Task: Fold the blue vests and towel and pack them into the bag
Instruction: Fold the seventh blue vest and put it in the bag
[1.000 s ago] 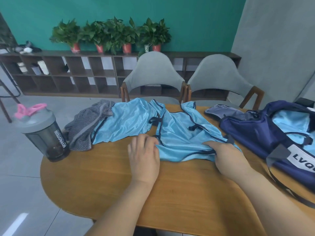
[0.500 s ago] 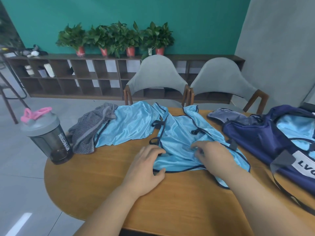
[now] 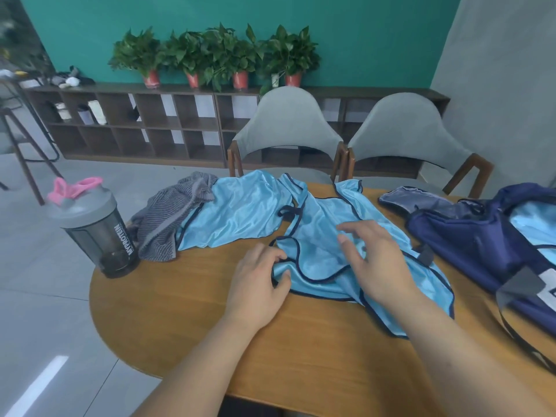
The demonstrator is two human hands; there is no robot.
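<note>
A light blue vest [image 3: 319, 236] with dark trim lies crumpled on the wooden table [image 3: 186, 320] in front of me. My left hand [image 3: 257, 284] pinches its left edge between thumb and curled fingers. Fingers spread, my right hand [image 3: 376, 260] sits over the vest's middle, blurred. A second blue vest [image 3: 240, 215] lies spread to the left of the first, and a grey striped towel [image 3: 171, 221] is bunched beside it. At the right, the navy bag [image 3: 481, 248] lies open with blue cloth [image 3: 535, 224] inside.
A grey shaker bottle [image 3: 96, 233] with a pink loop stands at the table's left edge. Behind the table are two grey chairs [image 3: 285, 127]. A low shelf [image 3: 135, 124] with potted plants runs along the far wall.
My right hand went from the vest's lower right edge up onto its middle. My left hand slid left off the vest and took hold of its left edge. The vest's lower right part now lies spread out.
</note>
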